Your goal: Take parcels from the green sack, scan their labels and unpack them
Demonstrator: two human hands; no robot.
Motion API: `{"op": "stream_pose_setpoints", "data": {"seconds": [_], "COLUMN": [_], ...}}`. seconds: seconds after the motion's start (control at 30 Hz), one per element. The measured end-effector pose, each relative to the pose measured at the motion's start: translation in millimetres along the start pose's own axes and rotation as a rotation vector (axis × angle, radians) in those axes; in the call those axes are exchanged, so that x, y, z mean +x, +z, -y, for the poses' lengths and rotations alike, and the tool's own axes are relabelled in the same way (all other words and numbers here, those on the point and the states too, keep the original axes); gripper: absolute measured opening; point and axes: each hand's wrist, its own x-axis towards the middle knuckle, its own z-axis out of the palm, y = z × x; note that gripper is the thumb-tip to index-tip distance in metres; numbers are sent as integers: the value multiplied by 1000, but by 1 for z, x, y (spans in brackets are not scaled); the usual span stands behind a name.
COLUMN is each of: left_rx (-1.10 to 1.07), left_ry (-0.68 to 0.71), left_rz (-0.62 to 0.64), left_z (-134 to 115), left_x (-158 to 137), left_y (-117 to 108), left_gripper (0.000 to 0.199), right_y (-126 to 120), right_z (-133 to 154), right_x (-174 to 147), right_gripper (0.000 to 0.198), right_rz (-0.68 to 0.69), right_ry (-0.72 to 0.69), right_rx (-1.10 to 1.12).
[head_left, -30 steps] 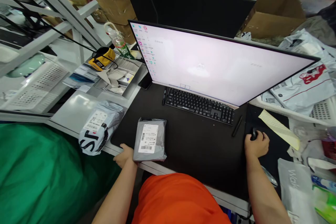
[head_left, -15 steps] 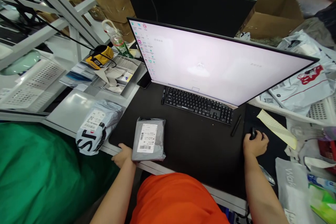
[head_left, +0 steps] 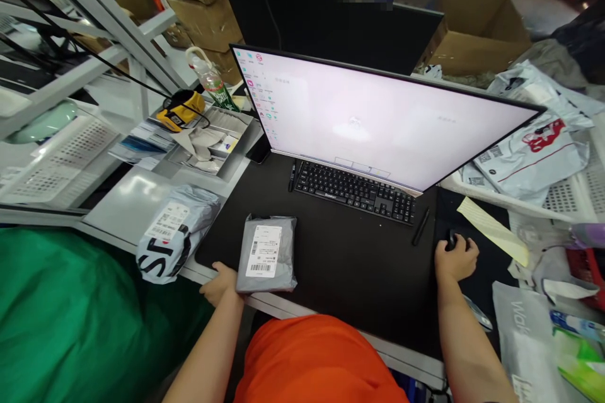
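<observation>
My right hand [head_left: 456, 258] is closed over a black computer mouse [head_left: 452, 240] on a dark mouse pad at the right. Down at the front left, my left hand [head_left: 221, 283] is curled at the desk edge [head_left: 193, 272], thumb on top and its other fingers partly hidden. Just right of that hand lies a grey plastic parcel [head_left: 288, 258] with a white barcode label facing up. A large monitor [head_left: 378, 119] shows a pale desktop with icons and small outlined boxes along its lower edge. In front of it sits a black keyboard [head_left: 354, 192].
Pens [head_left: 420, 227] flank the keyboard. A white parcel with black letters [head_left: 161, 255] lies left, near a green bag [head_left: 61, 315]. Behind are a paper-filled tray [head_left: 227, 157], a yellow device [head_left: 182, 110] and a bottle [head_left: 215, 82]. White bags [head_left: 524, 157] fill a basket at right. Another person sits opposite.
Where one small outlined box stood at the bottom of the monitor, there are now several side by side. The view has shifted slightly; both hands and the grey parcel keep their places.
</observation>
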Motion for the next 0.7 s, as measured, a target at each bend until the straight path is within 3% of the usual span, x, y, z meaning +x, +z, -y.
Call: {"op": "stream_pose_setpoints", "data": {"seconds": [0.43, 0.7], "left_rx": [-16, 11], "left_ry": [-7, 31], "left_rz": [-7, 57], "left_z": [2, 2], "left_x": [9, 3], "left_y": [7, -4], "left_gripper": [78, 74], "right_y": [-2, 1], "right_z": [3, -3], "right_x": [2, 4], "right_gripper": [46, 53], "right_rz": [-23, 6], "right_ry": [5, -65], "right_rx": [28, 147]}}
